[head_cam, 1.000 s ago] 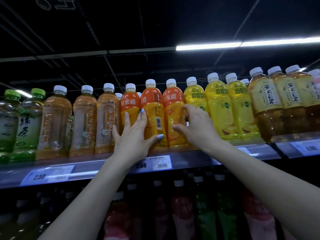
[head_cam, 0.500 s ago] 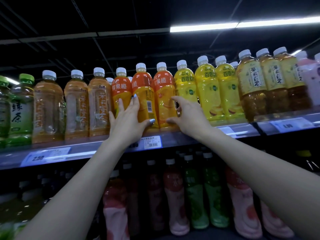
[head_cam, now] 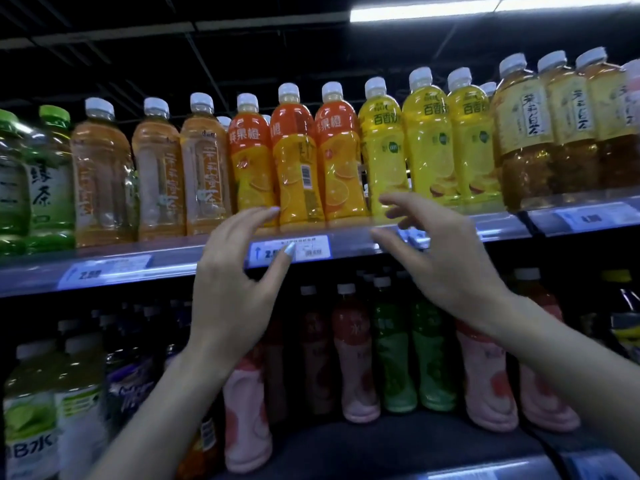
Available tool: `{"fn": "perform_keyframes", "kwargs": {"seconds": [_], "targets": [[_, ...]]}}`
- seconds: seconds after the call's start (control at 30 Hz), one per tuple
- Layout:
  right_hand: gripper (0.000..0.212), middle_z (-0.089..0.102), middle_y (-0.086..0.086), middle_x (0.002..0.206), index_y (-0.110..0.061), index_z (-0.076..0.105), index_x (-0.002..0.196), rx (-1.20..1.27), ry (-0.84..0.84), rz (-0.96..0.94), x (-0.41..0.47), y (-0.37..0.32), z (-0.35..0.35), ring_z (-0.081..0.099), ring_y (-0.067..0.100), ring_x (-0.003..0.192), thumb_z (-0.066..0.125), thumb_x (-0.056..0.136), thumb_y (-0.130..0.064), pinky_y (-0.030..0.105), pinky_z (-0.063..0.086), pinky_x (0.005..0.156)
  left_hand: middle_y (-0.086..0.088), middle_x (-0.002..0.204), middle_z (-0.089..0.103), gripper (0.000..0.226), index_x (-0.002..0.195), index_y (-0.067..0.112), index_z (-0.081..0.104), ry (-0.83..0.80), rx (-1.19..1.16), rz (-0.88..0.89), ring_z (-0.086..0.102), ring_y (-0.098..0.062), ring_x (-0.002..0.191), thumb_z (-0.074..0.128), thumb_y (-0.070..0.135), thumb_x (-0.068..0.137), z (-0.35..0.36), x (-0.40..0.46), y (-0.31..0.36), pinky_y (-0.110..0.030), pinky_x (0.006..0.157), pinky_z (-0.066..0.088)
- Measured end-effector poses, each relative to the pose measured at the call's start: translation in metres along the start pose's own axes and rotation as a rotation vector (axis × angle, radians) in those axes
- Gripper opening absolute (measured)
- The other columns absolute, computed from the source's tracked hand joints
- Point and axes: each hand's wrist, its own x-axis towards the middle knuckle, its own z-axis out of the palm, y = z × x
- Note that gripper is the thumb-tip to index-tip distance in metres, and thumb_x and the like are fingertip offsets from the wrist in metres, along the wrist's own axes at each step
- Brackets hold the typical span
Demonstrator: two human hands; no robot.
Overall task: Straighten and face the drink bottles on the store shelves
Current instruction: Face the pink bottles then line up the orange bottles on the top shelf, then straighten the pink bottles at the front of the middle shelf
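Three orange juice bottles stand together on the upper shelf [head_cam: 194,254]. The middle orange bottle [head_cam: 298,161] is turned so its barcode faces out; the left orange bottle [head_cam: 250,157] and the right orange bottle [head_cam: 337,157] show their front labels. My left hand [head_cam: 235,292] hovers open just below and in front of them, holding nothing. My right hand [head_cam: 440,268] is also open, in front of the shelf edge below the yellow bottles [head_cam: 426,143]. Neither hand touches a bottle.
Amber tea bottles [head_cam: 156,174] and green tea bottles [head_cam: 48,181] fill the shelf to the left, brown tea bottles [head_cam: 523,133] to the right. Price tags [head_cam: 304,247] line the shelf edge. The lower shelf holds pink bottles [head_cam: 356,355], green bottles [head_cam: 394,355] and others.
Both hands have let go of the orange bottles and pulled back and down from the shelf, fingers spread. The camera has tilted down, showing more of the lower shelf.
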Motion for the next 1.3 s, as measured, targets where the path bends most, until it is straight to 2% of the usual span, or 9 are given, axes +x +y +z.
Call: {"fn": "perform_keyframes", "kwargs": {"seconds": [0.1, 0.17, 0.33, 0.57, 0.7, 0.8, 0.97, 1.1, 1.3], "targets": [[0.028, 0.067, -0.002, 0.094, -0.018, 0.062, 0.109, 0.005, 0.068, 0.042, -0.046, 0.021, -0.019, 0.061, 0.007, 0.088, 0.068, 0.083, -0.028, 0.013, 0.045, 0.081, 0.011, 0.103, 0.061, 0.024, 0.107, 0.022, 0.062, 0.052, -0.077, 0.021, 0.057, -0.009, 0.099, 0.064, 0.027, 0.084, 0.005, -0.044, 0.007, -0.016, 0.09, 0.041], [0.025, 0.066, -0.002, 0.091, -0.017, 0.062, 0.103, -0.013, 0.078, 0.124, -0.077, 0.041, -0.03, 0.061, 0.006, 0.087, 0.068, 0.082, -0.029, 0.01, 0.043, 0.08, 0.013, 0.098, 0.062, 0.02, 0.102, 0.027, 0.061, -0.05, -0.163, -0.014, 0.058, -0.005, 0.095, 0.062, 0.032, 0.082, 0.022, -0.069, 0.016, -0.016, 0.086, 0.042], [0.03, 0.061, 0.007, 0.095, -0.008, 0.059, 0.104, -0.178, -0.021, 0.377, -0.136, 0.099, -0.049, 0.061, 0.027, 0.091, 0.072, 0.078, -0.018, 0.035, 0.048, 0.081, 0.015, 0.095, 0.064, 0.029, 0.102, 0.034, 0.061, -0.439, -0.42, -0.302, 0.06, 0.001, 0.081, 0.071, 0.036, 0.075, 0.098, -0.11, 0.047, -0.022, 0.073, 0.049], [0.055, 0.045, 0.003, 0.114, -0.012, 0.047, 0.124, -0.285, -0.091, 0.578, -0.164, 0.155, -0.067, 0.05, 0.024, 0.109, 0.072, 0.078, -0.03, 0.028, 0.037, 0.088, 0.016, 0.115, 0.06, 0.063, 0.124, 0.035, 0.048, -0.607, -0.512, -0.583, 0.059, -0.003, 0.098, 0.076, 0.046, 0.069, 0.205, -0.116, 0.087, -0.022, 0.082, 0.051], [0.076, 0.051, 0.002, 0.124, -0.013, 0.032, 0.138, -0.156, -0.168, 0.729, -0.168, 0.177, -0.068, 0.05, 0.018, 0.116, 0.073, 0.077, -0.036, 0.027, 0.041, 0.089, 0.001, 0.112, 0.064, 0.055, 0.11, 0.024, 0.049, -0.592, -0.398, -0.689, 0.061, -0.018, 0.104, 0.076, 0.047, 0.068, 0.238, -0.121, 0.096, -0.037, 0.088, 0.051], [0.063, 0.062, -0.01, 0.108, -0.024, 0.041, 0.129, -0.041, -0.229, 0.762, -0.172, 0.189, -0.067, 0.06, 0.009, 0.103, 0.073, 0.076, -0.037, 0.014, 0.045, 0.074, 0.0, 0.105, 0.066, 0.053, 0.101, 0.019, 0.052, -0.615, -0.312, -0.75, 0.063, -0.022, 0.1, 0.075, 0.052, 0.066, 0.25, -0.127, 0.096, -0.038, 0.084, 0.052], [0.043, 0.07, -0.023, 0.089, -0.04, 0.053, 0.109, 0.092, -0.18, 0.744, -0.175, 0.194, -0.068, 0.063, -0.011, 0.087, 0.076, 0.073, -0.037, 0.006, 0.05, 0.065, 0.005, 0.095, 0.072, 0.044, 0.097, 0.021, 0.061, -0.572, -0.402, -0.794, 0.068, -0.012, 0.089, 0.078, 0.047, 0.065, 0.253, -0.134, 0.094, -0.038, 0.081, 0.056], [0.041, 0.07, -0.027, 0.098, -0.041, 0.059, 0.108, 0.242, -0.195, 0.725, -0.173, 0.183, -0.059, 0.066, -0.008, 0.091, 0.077, 0.072, -0.034, 0.018, 0.056, 0.073, 0.014, 0.079, 0.073, 0.033, 0.085, 0.029, 0.065, -0.469, -0.445, -0.794, 0.067, 0.004, 0.076, 0.08, 0.046, 0.061, 0.238, -0.141, 0.086, -0.025, 0.07, 0.056], [0.047, 0.074, -0.018, 0.098, -0.042, 0.061, 0.111, 0.428, -0.283, 0.683, -0.172, 0.149, -0.019, 0.068, -0.002, 0.093, 0.08, 0.07, -0.028, 0.017, 0.056, 0.073, 0.023, 0.095, 0.073, 0.056, 0.108, 0.049, 0.062, -0.403, -0.457, -0.84, 0.068, 0.001, 0.093, 0.079, 0.055, 0.054, 0.177, -0.154, 0.055, -0.033, 0.085, 0.055]]}}
